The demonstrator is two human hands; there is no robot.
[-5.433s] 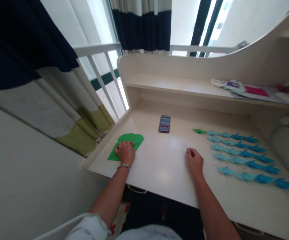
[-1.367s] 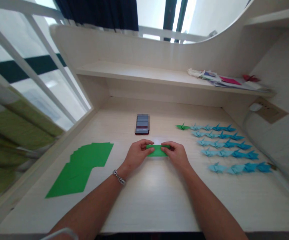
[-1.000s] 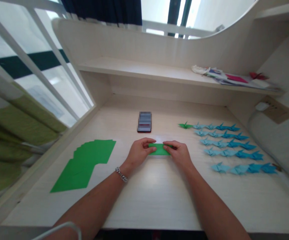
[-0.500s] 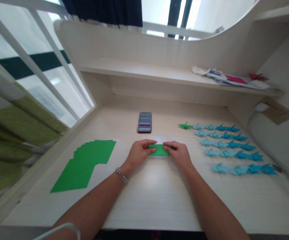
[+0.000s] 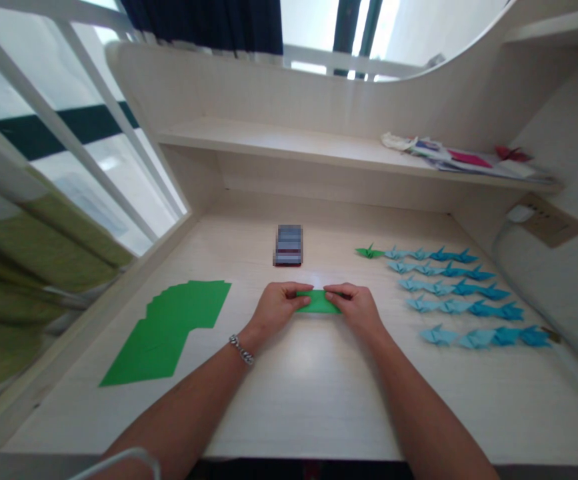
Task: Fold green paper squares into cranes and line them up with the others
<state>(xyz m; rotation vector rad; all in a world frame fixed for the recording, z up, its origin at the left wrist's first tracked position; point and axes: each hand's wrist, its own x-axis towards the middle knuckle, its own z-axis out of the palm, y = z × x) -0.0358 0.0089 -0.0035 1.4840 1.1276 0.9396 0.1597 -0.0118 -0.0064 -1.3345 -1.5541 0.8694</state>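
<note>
A small green sheet of origami paper, folded into a narrow rectangle, lies at the middle of the desk. My left hand pinches its left end between thumb and fingers, with a chain bracelet on that wrist. At the other end, my right hand pinches the paper the same way. The fingertips of both hands meet the far edge, a short gap apart. To the left spreads a fan of flat green paper sheets. A green paper crane sits at the right, beside rows of blue paper cranes.
Behind my hands a phone lies on the desk. A shelf runs along the back, with papers at its right end. A white plug and cable sit in the right wall socket. Bars and a green curtain stand left.
Both hands keep their pinch on the green paper in nearly the same place. The whole view has shifted very slightly.
</note>
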